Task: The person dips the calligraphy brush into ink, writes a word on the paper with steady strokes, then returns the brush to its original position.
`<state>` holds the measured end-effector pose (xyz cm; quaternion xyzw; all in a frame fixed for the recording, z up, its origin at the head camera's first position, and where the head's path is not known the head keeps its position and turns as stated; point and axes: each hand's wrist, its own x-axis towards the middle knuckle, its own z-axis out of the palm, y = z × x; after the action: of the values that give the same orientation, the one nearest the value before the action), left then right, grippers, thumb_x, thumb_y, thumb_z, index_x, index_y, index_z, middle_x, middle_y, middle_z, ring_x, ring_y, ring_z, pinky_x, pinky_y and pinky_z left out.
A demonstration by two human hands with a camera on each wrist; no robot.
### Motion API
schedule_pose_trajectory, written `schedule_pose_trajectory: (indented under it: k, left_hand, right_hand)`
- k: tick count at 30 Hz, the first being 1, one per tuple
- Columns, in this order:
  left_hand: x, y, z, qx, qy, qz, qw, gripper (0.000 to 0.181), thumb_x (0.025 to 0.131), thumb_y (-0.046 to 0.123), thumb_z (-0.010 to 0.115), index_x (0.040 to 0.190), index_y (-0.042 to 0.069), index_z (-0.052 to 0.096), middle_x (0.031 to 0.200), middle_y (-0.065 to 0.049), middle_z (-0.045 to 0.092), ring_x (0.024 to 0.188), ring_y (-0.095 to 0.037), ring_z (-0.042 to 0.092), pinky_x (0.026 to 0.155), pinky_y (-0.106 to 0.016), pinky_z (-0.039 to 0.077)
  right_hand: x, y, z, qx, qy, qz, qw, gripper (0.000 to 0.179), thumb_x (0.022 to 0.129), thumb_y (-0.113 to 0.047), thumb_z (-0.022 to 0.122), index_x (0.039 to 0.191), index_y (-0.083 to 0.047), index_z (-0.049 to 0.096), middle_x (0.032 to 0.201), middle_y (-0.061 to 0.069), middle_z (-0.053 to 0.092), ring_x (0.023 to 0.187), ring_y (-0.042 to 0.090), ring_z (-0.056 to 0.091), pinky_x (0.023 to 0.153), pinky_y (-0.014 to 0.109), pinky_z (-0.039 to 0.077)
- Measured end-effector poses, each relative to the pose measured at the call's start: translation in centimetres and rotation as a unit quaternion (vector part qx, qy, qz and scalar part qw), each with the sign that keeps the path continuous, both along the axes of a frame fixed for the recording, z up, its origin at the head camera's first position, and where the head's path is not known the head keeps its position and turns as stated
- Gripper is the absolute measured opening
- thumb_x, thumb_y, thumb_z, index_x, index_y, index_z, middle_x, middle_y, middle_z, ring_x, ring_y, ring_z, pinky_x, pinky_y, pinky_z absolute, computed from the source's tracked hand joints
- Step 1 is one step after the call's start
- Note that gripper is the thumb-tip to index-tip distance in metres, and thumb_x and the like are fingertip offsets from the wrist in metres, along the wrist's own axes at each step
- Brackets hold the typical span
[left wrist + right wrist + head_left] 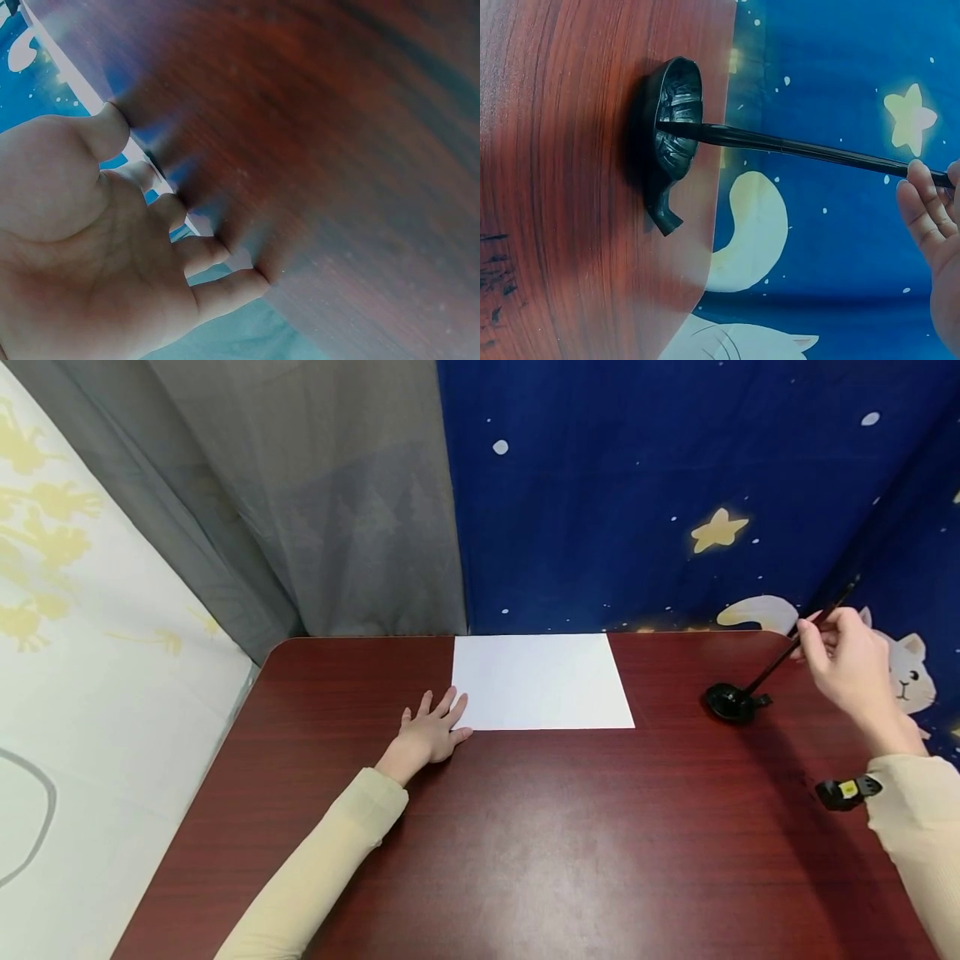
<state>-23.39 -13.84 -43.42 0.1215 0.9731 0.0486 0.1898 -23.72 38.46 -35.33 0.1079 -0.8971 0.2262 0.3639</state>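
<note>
A dark writing brush (776, 666) is pinched near its upper end by my right hand (851, 664). It slants down to the left, and its tip is in a black ink dish (731, 702) with a short curved handle. In the right wrist view the brush tip (671, 127) lies against the ridged inside of the dish (681, 161). My left hand (431, 731) rests with spread fingers at the lower left corner of a blank white sheet of paper (540, 683). In the left wrist view its fingertips (251, 279) touch the wooden tabletop.
The reddish-brown table (525, 843) ends at the back against a grey curtain (360, 510) and a blue starry curtain (600, 510). A white cloth (97, 735) hangs at the left. Black smudges (496, 274) mark the table near the right hand. A wrist camera (847, 792) sits by the right sleeve.
</note>
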Motion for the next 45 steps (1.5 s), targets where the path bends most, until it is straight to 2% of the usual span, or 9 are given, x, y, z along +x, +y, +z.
schedule_pose_trajectory:
  k: [7,20,24,27,30,36,45]
  left_hand:
    - [0.0,0.0,-0.02,-0.001,-0.001,0.002,1.0,0.062,0.096,0.051,0.031,0.148,0.029,0.005,0.155,0.004,-0.004,0.14,-0.032,-0.003,0.107,-0.06,0.01]
    - [-0.08,-0.05,-0.07,-0.004,-0.003,0.001,1.0,0.063,0.096,0.052,0.03,0.148,0.029,0.004,0.155,0.005,-0.005,0.14,-0.032,-0.005,0.107,-0.06,0.01]
    - [-0.1,-0.06,-0.02,-0.009,-0.004,0.003,0.9999,0.063,0.096,0.052,0.029,0.148,0.03,0.003,0.154,0.006,-0.006,0.14,-0.031,-0.005,0.107,-0.059,0.01]
    - [-0.12,-0.02,0.01,-0.008,-0.007,0.003,0.9999,0.063,0.096,0.052,0.03,0.148,0.03,0.003,0.154,0.005,-0.006,0.14,-0.031,-0.005,0.107,-0.059,0.01]
    - [-0.14,0.03,0.03,-0.005,-0.008,0.001,1.0,0.063,0.096,0.051,0.03,0.148,0.029,0.003,0.155,0.005,-0.005,0.14,-0.032,-0.005,0.107,-0.06,0.01]
    - [-0.12,-0.03,-0.09,-0.004,-0.005,0.003,1.0,0.063,0.096,0.052,0.03,0.148,0.029,0.004,0.154,0.005,-0.005,0.14,-0.031,-0.005,0.107,-0.06,0.009]
    - [-0.12,-0.04,-0.23,-0.003,-0.003,0.007,1.0,0.062,0.096,0.051,0.031,0.148,0.03,0.004,0.154,0.005,-0.004,0.141,-0.031,-0.005,0.107,-0.06,0.009]
  right_hand:
    - [-0.08,0.08,-0.21,0.008,0.012,0.003,0.9999,0.023,0.091,-0.015,0.053,0.1,0.006,0.056,0.07,-0.047,0.04,0.062,-0.032,0.036,0.058,0.0,0.026]
    - [-0.49,-0.33,0.16,0.029,0.018,0.014,0.9993,0.019,0.09,-0.012,0.055,0.096,0.006,0.056,0.07,-0.04,0.041,0.062,-0.03,0.035,0.058,0.002,0.029]
    - [-0.53,-0.42,0.28,0.037,0.02,0.012,0.9991,0.019,0.09,-0.012,0.056,0.095,0.006,0.056,0.067,-0.028,0.047,0.063,-0.03,0.034,0.058,0.001,0.029]
    - [-0.5,-0.44,0.32,0.044,0.023,0.011,0.9987,0.018,0.09,-0.011,0.056,0.095,0.007,0.056,0.062,-0.008,0.057,0.064,-0.031,0.032,0.058,0.001,0.029]
    - [-0.46,-0.38,0.32,0.05,0.024,0.012,0.9984,0.018,0.09,-0.01,0.056,0.096,0.007,0.056,0.064,0.011,0.061,0.064,-0.031,0.031,0.057,0.003,0.029]
    - [-0.39,-0.43,0.39,0.052,0.019,0.012,0.9984,0.017,0.09,-0.009,0.056,0.096,0.007,0.056,0.065,0.012,0.061,0.063,-0.029,0.031,0.054,0.008,0.03]
    - [-0.34,-0.55,0.63,0.057,0.021,0.014,0.9981,0.018,0.09,-0.01,0.056,0.096,0.007,0.056,0.065,0.012,0.061,0.063,-0.028,0.03,0.053,0.009,0.03]
